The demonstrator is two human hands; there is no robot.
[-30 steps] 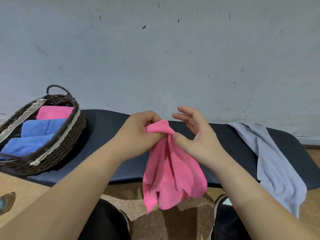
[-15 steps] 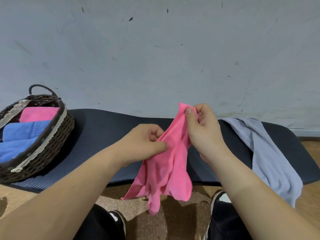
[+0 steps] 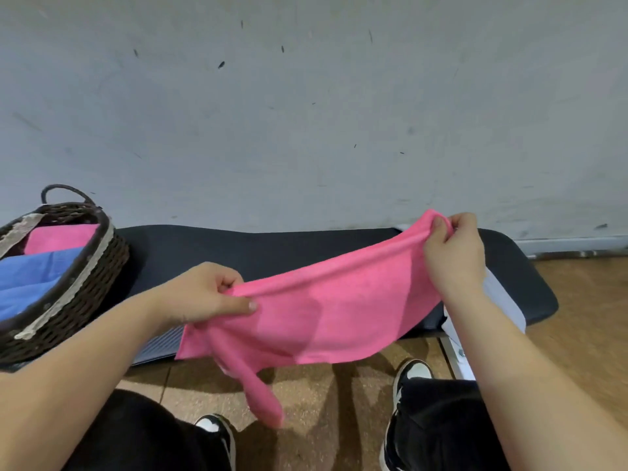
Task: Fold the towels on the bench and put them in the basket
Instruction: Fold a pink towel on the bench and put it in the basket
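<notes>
A pink towel [image 3: 326, 311] is stretched out in the air in front of the black padded bench [image 3: 272, 246]. My left hand [image 3: 204, 294] pinches its left end low, and my right hand [image 3: 453, 253] pinches its top right corner, held higher. One loose corner hangs down toward the floor. A dark wicker basket [image 3: 85, 287] with a lace trim stands on the bench's left end; folded blue and pink towels lie inside it. A pale grey towel [image 3: 503, 300] on the bench's right end shows only partly behind my right forearm.
A grey wall rises right behind the bench. Below is a brown cork-like floor [image 3: 577, 317], with my knees in black trousers and my black-and-white shoes [image 3: 411, 372]. A white bench leg [image 3: 455, 355] shows at the right.
My hands have moved apart, the right one sliding far to the right along the edge, so the bunched pink towel is now spread wide. My view has shifted slightly.
</notes>
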